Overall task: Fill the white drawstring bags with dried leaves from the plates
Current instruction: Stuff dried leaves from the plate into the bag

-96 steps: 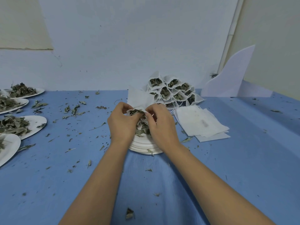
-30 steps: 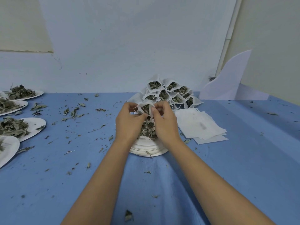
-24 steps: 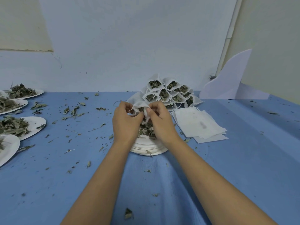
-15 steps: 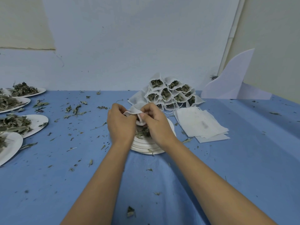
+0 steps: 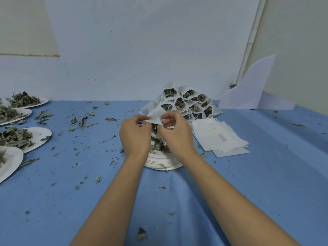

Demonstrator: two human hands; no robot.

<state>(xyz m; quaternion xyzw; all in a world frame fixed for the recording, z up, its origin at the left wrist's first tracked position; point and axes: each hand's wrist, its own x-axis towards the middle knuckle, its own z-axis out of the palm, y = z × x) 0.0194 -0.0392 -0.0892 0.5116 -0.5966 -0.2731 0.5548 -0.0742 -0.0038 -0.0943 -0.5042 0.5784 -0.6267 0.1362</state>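
Blue desk (image 5: 257, 192), leaf-strewn. I note left hand (image 5: 135, 137) and right hand (image 5: 177, 137) both pinching one white drawstring bag (image 5: 156, 116), held between them above the stacked plates (image 5: 163, 165).

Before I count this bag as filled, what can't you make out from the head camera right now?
- Head view: mouth and fill level of the white bag, hidden behind the left hand and right hand pinching it.
- Leaves left on the plate stack, mostly covered by both hands.
- Leftmost plates, cut off by the frame edge.
- Grey mark on the empty bags, blurred.
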